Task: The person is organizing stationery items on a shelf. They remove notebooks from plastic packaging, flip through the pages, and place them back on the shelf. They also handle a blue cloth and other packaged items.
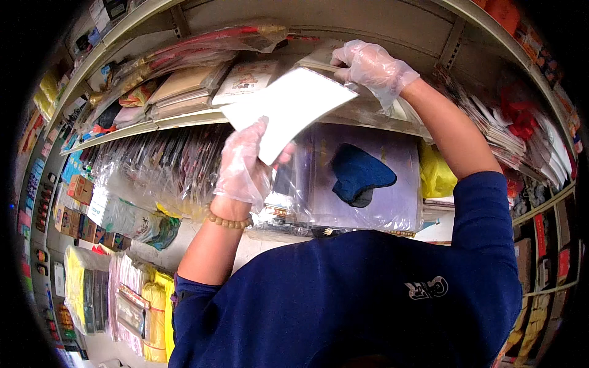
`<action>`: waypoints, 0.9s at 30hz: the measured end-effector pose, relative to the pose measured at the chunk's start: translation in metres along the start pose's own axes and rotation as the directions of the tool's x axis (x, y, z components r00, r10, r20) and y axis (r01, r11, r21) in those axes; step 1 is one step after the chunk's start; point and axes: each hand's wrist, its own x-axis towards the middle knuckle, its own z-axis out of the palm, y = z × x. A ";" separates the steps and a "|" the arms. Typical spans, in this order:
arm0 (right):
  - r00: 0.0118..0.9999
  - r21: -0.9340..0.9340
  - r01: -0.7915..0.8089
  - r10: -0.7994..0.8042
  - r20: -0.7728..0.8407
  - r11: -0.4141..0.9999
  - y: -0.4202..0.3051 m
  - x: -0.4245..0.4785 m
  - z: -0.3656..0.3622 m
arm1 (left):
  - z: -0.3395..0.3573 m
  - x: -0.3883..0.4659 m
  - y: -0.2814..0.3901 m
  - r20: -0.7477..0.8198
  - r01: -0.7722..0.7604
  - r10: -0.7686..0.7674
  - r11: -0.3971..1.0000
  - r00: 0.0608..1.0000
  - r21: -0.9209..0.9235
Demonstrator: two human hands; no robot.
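My left hand (244, 161), in a clear plastic glove and with a beaded bracelet at the wrist, grips the lower left of a white sheet or card (294, 106), whose surface is washed out by glare. My right hand (366, 64), gloved the same way, is above the sheet's right corner, over flat plastic-wrapped items on the shelf. Its fingers are bent near a pale flat packet (317, 59); whether they hold it I cannot tell. Left of the sheet lies a card with a printed drawing (244, 82), beside a stack of brown paper goods (188, 85).
A metal shelf edge (184, 120) curves across in front. Below it stand many plastic-sleeved items (156, 161) and a purple flat pack (317, 184) with a dark blue item (361, 172) on it. Paper stacks (492, 133) lean at right; yellow packs (154, 317) stand at lower left.
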 end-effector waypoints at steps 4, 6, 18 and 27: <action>0.998 0.029 -0.023 0.021 0.057 0.999 0.000 -0.001 -0.005 | 0.007 0.002 0.006 -0.082 -0.013 0.012 1.000 0.997 -0.011; 0.999 0.026 0.002 -0.003 0.041 1.000 0.005 0.001 -0.003 | 0.017 -0.004 0.004 -0.073 0.003 -0.004 1.000 0.997 -0.007; 0.999 0.049 0.031 -0.031 -0.013 0.998 0.007 -0.001 0.001 | 0.027 -0.006 -0.036 0.058 -0.240 0.238 0.970 0.969 0.030; 0.997 0.026 0.056 -0.054 -0.062 0.998 0.006 -0.002 0.004 | 0.054 0.017 -0.039 0.160 0.031 -0.015 0.995 0.987 -0.099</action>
